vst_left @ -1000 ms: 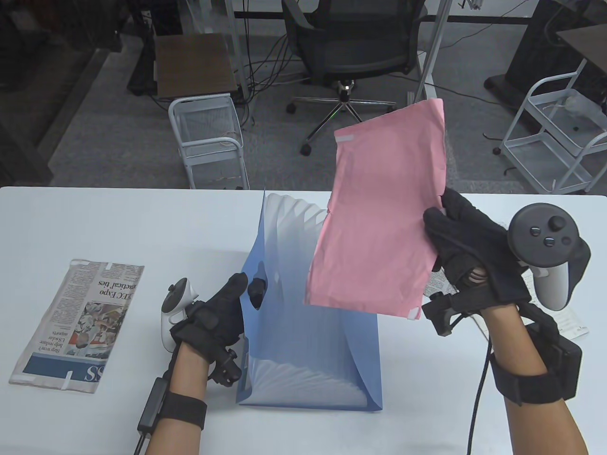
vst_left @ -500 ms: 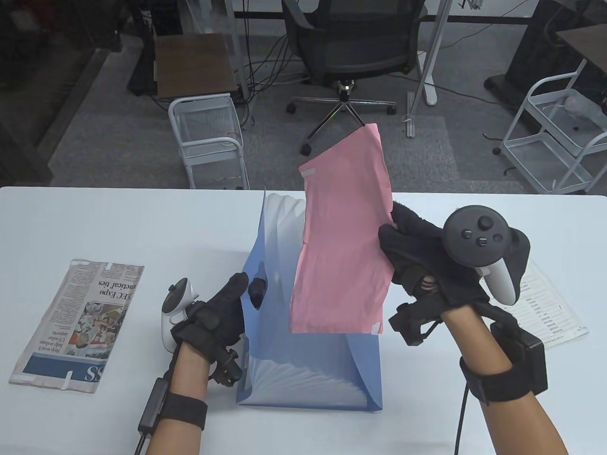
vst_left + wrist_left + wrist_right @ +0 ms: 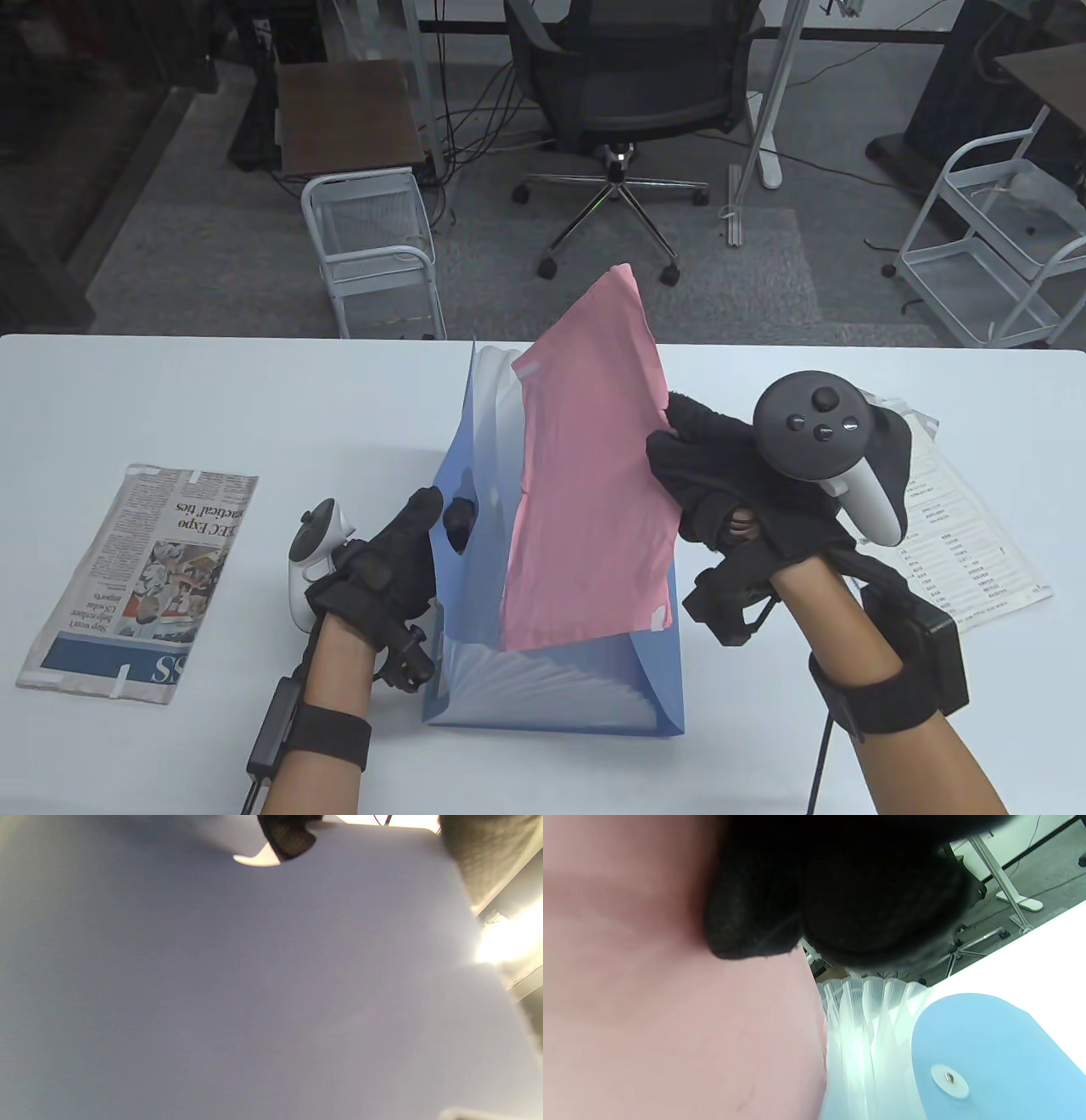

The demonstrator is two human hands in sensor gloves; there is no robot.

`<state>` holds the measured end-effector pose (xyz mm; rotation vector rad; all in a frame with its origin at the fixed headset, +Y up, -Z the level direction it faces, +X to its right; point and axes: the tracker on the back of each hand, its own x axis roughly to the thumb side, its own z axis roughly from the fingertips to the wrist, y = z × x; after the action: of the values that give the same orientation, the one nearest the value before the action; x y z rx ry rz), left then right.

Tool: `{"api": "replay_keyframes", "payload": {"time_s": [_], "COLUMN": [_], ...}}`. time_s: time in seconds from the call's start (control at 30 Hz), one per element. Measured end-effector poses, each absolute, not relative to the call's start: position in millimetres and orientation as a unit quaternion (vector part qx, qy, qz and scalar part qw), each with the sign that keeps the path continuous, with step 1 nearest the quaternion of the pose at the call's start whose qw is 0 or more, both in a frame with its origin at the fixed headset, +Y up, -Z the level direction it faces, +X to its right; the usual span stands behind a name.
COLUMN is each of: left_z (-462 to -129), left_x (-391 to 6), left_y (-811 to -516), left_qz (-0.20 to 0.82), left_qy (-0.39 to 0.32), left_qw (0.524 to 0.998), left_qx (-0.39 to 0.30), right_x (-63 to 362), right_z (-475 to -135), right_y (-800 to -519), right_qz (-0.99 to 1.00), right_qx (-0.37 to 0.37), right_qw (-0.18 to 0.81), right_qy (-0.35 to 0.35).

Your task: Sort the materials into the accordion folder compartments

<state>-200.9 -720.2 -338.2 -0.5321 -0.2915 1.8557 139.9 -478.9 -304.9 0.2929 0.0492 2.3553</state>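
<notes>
The right hand (image 3: 721, 475) grips a pink sheet (image 3: 585, 475) by its edge, tilted above the open blue folder (image 3: 551, 679) on the tabletop (image 3: 170, 399), whose front flap the left hand (image 3: 382, 569) pinches; next, probably lowering it into 1 pocket.

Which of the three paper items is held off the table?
The pink sheet: the right hand grips its edge, lowering it over the blue accordion folder. The folded newspaper and the printed white sheet lie flat on the table.
</notes>
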Motion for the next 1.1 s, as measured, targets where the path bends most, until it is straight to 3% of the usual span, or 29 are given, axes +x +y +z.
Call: {"api": "replay_keyframes", "payload": {"time_s": [0.37, 0.73, 1.1], "left_z": [-338.4, -338.1, -337.1], "left_x": [-199.0, -197.7, -198.6], "left_y": [-720.5, -720.7, -720.4], "left_qz": [0.783, 0.786, 0.791], "left_qy": [-0.124, -0.124, -0.125], "left_qw": [0.566, 0.563, 0.557], "left_qx": [-0.226, -0.223, -0.22], "right_x": [107.8, 66.7, 36.0], "right_z": [-327.1, -341.8, -344.9], "right_y": [-486.6, -516.4, -538.9], "right_qz": [0.932, 0.955, 0.954], "right_qx": [0.077, 0.06, 0.062], "right_qw": [0.351, 0.279, 0.246], "right_qy": [0.038, 0.081, 0.161]}}
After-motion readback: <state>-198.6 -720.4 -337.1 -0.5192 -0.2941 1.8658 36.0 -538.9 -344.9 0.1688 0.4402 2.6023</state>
